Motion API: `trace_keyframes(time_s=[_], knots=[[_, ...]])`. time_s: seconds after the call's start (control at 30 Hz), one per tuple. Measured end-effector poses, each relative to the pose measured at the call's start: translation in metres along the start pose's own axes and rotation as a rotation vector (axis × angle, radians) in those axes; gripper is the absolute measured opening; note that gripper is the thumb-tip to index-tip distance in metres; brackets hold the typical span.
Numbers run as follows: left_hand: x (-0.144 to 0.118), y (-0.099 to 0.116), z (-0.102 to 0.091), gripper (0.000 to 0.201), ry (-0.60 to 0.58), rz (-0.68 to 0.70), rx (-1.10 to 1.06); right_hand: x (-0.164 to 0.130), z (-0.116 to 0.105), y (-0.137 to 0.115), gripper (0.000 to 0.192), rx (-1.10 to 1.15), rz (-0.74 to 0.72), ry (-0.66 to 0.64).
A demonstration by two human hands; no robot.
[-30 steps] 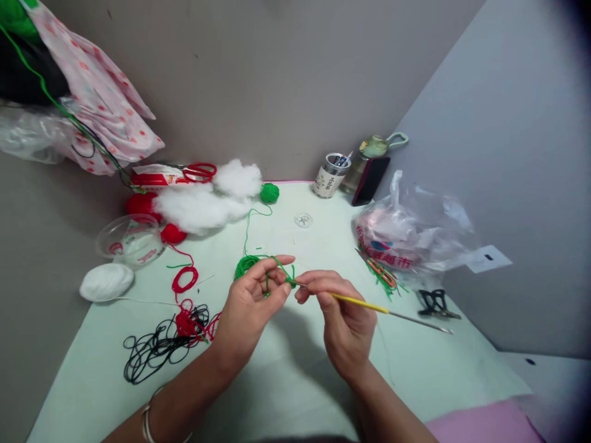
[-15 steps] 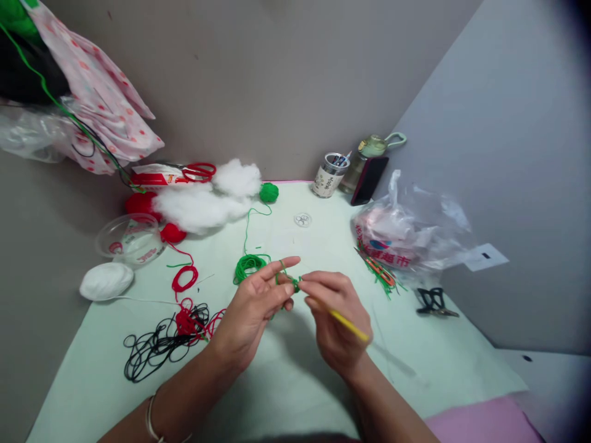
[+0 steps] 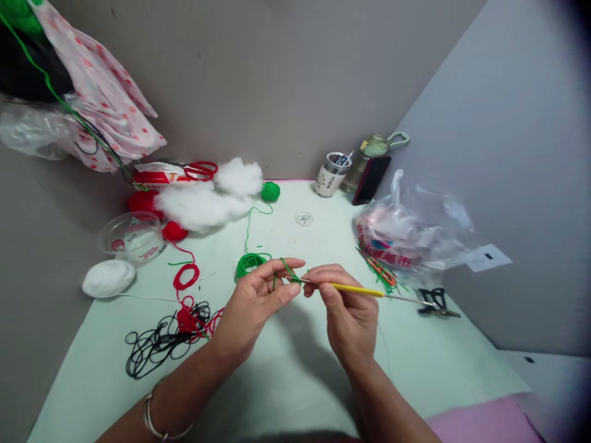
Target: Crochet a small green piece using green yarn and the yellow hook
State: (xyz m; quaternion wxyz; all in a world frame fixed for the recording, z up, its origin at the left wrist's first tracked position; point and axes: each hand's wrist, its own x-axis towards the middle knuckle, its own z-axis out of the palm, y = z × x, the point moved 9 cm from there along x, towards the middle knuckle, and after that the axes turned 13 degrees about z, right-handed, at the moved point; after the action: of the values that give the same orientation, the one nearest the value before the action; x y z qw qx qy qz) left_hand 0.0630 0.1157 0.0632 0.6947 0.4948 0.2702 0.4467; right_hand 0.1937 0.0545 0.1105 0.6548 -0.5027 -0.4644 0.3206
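The left hand [image 3: 258,301] pinches green yarn [image 3: 287,271] at its fingertips; the right hand [image 3: 344,307] pinches a crochet hook [image 3: 364,291] just beside them; slackened yarn could slip off the hook.

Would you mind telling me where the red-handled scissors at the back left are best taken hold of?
By the red handle loops, coming from the right: they point toward the white stuffing and lie exposed, while the blades run left over the red-and-white packet.

Even soft overhead light, no glare. Hands cast soft shadows on the table [image 3: 286,375]. Wide-angle warp at edges, dark vignette at right corners. Focus sharp centrally.
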Motion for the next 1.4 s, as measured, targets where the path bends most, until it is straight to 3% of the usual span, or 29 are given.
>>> trace_keyframes(time_s=[0.13,0.23,0.43,0.53,0.67,0.8,0.93,1.03,1.17,1.23,1.33,1.4], knots=[[0.001,-0.004,0.001,0.043,0.022,-0.086,-0.102,0.001,-0.001,0.004,0.016,0.067,0.043,-0.034],[-0.001,-0.008,0.007,0.050,-0.028,-0.185,-0.224,0.007,-0.008,0.012,0.016,0.197,0.130,-0.027],[-0.005,-0.009,0.016,0.023,-0.075,-0.214,-0.384,0.014,-0.011,0.023,0.019,0.343,0.287,-0.045],[-0.003,-0.004,0.015,0.025,-0.059,-0.125,-0.303,0.010,-0.004,0.017,0.017,0.265,0.209,-0.085],[0.000,0.000,0.009,0.028,-0.011,-0.015,-0.155,0.003,-0.001,0.004,0.016,0.037,0.066,-0.026],[-0.001,-0.006,0.002,0.033,0.090,-0.022,-0.111,-0.006,0.002,-0.008,0.020,-0.198,-0.084,0.025],[-0.005,-0.018,0.008,0.042,0.118,-0.148,-0.278,-0.017,0.010,-0.022,0.032,-0.528,-0.316,0.035],[-0.006,-0.022,0.013,0.037,0.091,-0.237,-0.380,-0.009,-0.001,-0.019,0.029,-0.375,-0.230,0.041],[-0.002,-0.009,0.002,0.040,0.174,-0.057,-0.262,0.001,-0.008,-0.005,0.022,-0.120,-0.031,0.067],[-0.003,-0.007,0.003,0.047,0.184,-0.016,-0.229,-0.004,-0.001,-0.007,0.023,-0.234,-0.092,0.067],[-0.008,-0.020,0.013,0.050,0.126,-0.163,-0.332,-0.013,0.005,-0.018,0.033,-0.399,-0.261,0.099],[-0.007,-0.023,0.016,0.043,0.104,-0.240,-0.404,-0.010,-0.004,-0.016,0.030,-0.327,-0.215,0.115]])
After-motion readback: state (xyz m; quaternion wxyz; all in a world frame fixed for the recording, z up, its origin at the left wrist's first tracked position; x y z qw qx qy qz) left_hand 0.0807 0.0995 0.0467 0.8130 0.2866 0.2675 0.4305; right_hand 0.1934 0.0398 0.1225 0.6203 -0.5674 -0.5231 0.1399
